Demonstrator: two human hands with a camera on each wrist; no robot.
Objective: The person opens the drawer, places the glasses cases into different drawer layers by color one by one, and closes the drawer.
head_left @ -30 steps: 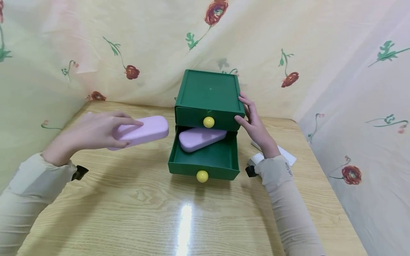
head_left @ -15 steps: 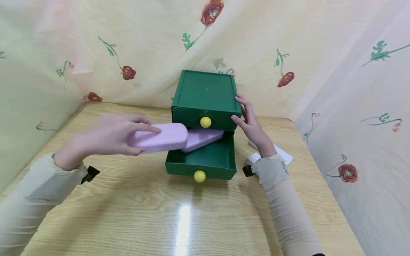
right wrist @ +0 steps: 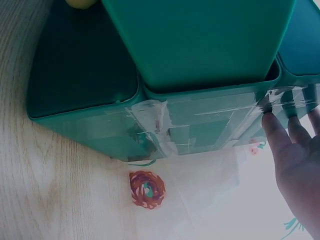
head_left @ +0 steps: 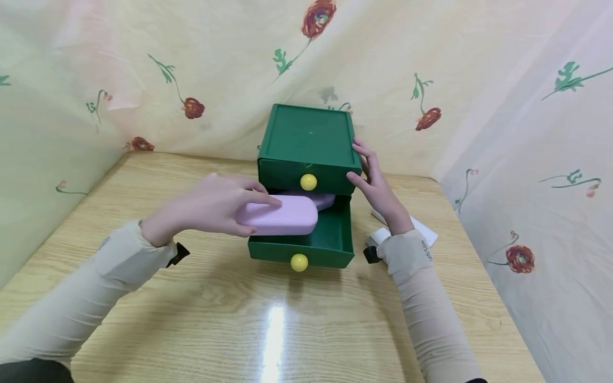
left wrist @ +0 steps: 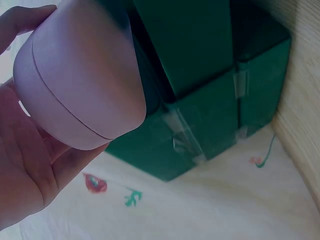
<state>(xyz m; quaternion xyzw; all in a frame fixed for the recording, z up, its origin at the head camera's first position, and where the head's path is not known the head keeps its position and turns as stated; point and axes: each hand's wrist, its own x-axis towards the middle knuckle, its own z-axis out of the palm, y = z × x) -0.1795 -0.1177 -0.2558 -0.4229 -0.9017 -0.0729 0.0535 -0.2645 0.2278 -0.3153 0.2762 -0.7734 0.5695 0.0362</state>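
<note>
My left hand [head_left: 217, 207] grips a lilac glasses case [head_left: 287, 215] with rounded ends, thumb on the near side and fingers over the top. Its seam shows in the left wrist view. The case is over the left part of a pulled-out drawer [head_left: 337, 229] of a green drawer unit [head_left: 310, 133]. Inside that drawer lies a second lilac case [head_left: 324, 200], mostly hidden behind the first. On the unit's right side my right hand [head_left: 378, 186] rests its fingers, with the thumb at the front edge of the upper drawer.
Yellow round knobs [head_left: 308, 182] mark the drawer fronts. Clear tape [right wrist: 155, 125] runs over the unit's side. White objects [head_left: 423, 229] lie on the wooden table [head_left: 201, 319] near my right wrist. Flowered cloth [head_left: 230, 80] hangs behind and on both sides.
My left hand has carried the glasses case rightward from beside the unit to over the open drawer, now covering most of the second case. The right hand stays at the unit's side.
</note>
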